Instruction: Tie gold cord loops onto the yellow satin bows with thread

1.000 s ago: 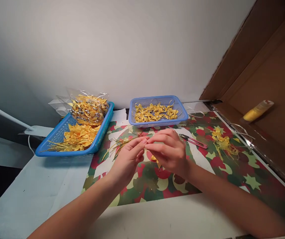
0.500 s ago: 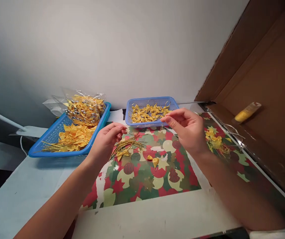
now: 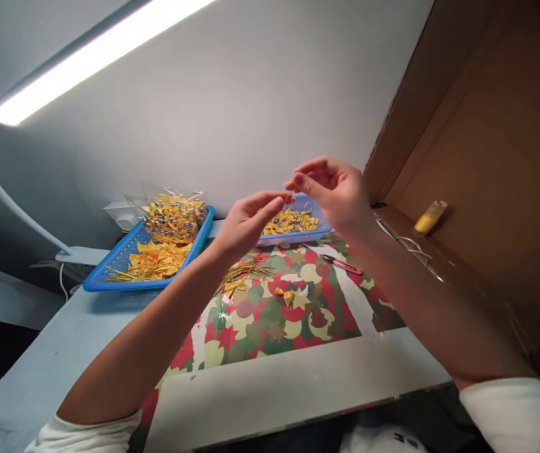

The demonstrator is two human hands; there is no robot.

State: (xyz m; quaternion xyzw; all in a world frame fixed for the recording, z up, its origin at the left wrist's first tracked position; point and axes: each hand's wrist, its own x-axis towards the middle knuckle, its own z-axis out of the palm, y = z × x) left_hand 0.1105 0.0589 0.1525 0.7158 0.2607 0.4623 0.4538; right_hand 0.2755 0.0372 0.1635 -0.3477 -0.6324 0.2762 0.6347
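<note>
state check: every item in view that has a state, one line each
left hand: raised off the table, fingers near the right hand's; any hold too small to tell
right hand: raised, thumb and finger pinched; held thing too small to tell
lamp: on
bag: full of yellow pieces, lying in left basket
left basket: holds yellow bows, cords
right basket: part filled with bows
bow: loose on the mat
snips: lying on mat, untouched

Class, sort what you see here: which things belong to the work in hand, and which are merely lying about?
In use: left hand, right hand, gold strings, yellow bow, small basket.
Lying about: snips, yellow spool, lamp.
</note>
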